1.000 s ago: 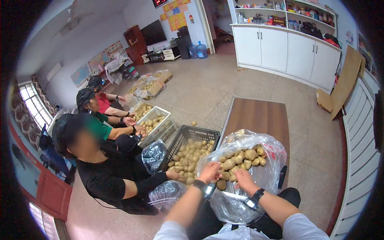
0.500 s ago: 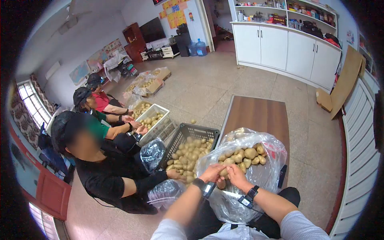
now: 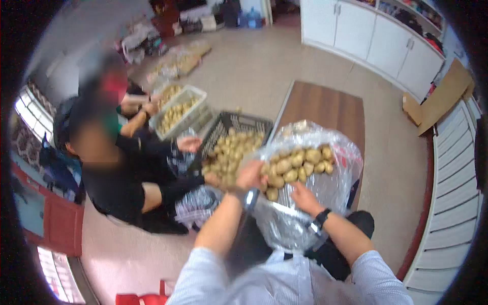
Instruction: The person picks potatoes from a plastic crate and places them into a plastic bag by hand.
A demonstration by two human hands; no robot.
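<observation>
Several potatoes lie heaped in a clear plastic bag, which is spread open in front of me. My left hand is at the bag's left edge, between it and a dark crate of potatoes. Motion smears its fingers, so what they hold, if anything, cannot be made out. Just below the heap, over the bag, is my right hand. Its fingers point up and left, somewhat apart, with no potato visible in them. One potato lies near the bag's front edge, between my hands.
The bag rests partly on a brown wooden table. At my left sits a co-worker in black, one hand at the crate. Beyond are other people and a white crate of potatoes. A cardboard sheet leans at right.
My hands, together over the bag before, have separated. The left has moved left toward the dark crate; the right stays low over the bag. The head view has tilted down.
</observation>
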